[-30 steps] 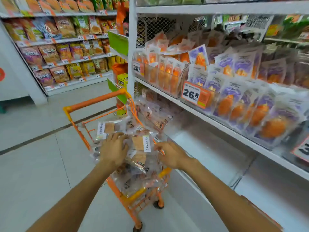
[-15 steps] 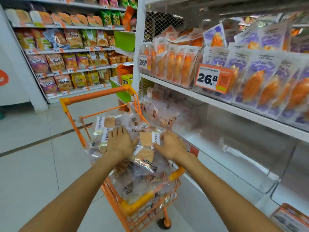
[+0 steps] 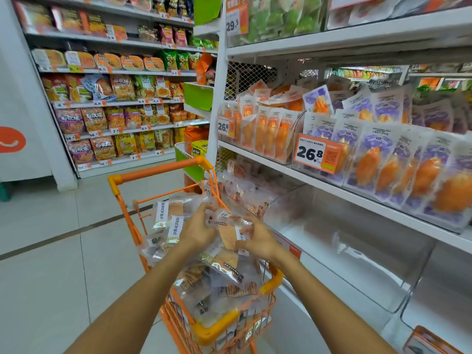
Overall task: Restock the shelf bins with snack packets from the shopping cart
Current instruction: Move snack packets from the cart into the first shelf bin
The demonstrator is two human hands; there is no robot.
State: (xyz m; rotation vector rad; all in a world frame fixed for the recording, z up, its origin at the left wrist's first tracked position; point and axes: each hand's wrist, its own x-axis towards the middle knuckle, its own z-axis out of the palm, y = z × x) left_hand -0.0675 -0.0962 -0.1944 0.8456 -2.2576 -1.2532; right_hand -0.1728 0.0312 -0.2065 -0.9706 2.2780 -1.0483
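Partly hidden, hands (image 3: 224, 232) grip snack packets (image 3: 227, 223), cart (image 3: 158, 172) base cropped

1. On the shelf to the right stand purple packets (image 3: 398, 159) with orange food inside.
2. An orange price tag (image 3: 318, 153) reading 26.8 hangs in front of them.
3. Far shelves (image 3: 115, 103) on the left carry many coloured chip bags.
4. The floor (image 3: 51, 251) has pale tiles.
5. A green sign (image 3: 198, 95) sticks out near the white post (image 3: 219, 98).
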